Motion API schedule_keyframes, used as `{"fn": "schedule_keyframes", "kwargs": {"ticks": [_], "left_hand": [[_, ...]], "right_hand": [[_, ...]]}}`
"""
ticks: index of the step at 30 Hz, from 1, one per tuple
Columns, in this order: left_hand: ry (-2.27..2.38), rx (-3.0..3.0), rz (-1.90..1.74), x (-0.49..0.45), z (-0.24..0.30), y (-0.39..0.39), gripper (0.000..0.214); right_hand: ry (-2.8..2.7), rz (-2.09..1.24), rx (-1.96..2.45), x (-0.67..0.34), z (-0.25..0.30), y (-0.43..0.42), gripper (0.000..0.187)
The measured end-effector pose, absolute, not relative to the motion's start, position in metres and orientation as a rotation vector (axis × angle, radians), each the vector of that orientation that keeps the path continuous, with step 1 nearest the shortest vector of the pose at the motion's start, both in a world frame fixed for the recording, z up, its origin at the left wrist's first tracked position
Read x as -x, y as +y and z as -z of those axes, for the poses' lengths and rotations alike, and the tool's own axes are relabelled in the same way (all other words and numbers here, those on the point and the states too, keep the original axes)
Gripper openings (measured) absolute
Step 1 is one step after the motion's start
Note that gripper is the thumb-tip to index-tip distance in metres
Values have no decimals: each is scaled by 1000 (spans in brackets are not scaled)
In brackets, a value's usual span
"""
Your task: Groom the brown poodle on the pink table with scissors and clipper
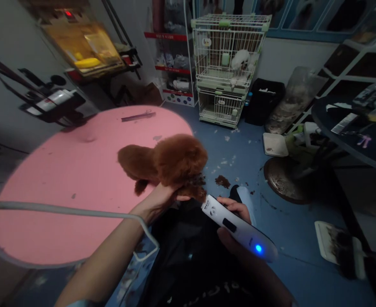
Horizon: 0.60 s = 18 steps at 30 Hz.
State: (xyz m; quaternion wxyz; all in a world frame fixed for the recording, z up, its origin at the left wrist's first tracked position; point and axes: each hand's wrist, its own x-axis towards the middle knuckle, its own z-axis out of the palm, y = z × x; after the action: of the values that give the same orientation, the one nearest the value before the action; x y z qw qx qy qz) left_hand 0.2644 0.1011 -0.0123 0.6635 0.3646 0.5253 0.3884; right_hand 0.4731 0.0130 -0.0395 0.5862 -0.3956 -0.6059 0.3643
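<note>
A curly brown dog (180, 157) sits at the near right edge of the round pink table (79, 170), its head turned toward the right. My left hand (167, 194) is closed around one of its front legs, holding the paw (196, 192) out past the table edge. In my right hand (235, 209) is a white hair clipper (235, 226) with a blue light glowing on its body. The clipper's head is right at the paw; whether the blade touches the fur I cannot tell.
Scissors (138, 116) lie on the table's far side. A grey bent bar (79, 209) crosses above the near left. Wire cages (229, 55), the upper with a white dog (241, 59), stand at the back. Brown fur clumps (222, 181) lie on the blue floor. A dark round table (351, 132) stands right.
</note>
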Motion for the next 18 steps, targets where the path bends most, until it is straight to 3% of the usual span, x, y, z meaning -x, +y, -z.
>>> {"fn": "schedule_keyframes", "kwargs": {"ticks": [6, 13, 18], "left_hand": [[1106, -844, -853, -265, 6, 99, 44], [1100, -781, -1001, -268, 7, 98, 21], [1041, -794, -1002, -265, 12, 98, 21]], "right_hand": [[-1399, -793, 899, -471, 38, 12, 36], [-1421, -841, 947, -471, 32, 13, 32], [-1430, -917, 985, -471, 27, 14, 32]]}}
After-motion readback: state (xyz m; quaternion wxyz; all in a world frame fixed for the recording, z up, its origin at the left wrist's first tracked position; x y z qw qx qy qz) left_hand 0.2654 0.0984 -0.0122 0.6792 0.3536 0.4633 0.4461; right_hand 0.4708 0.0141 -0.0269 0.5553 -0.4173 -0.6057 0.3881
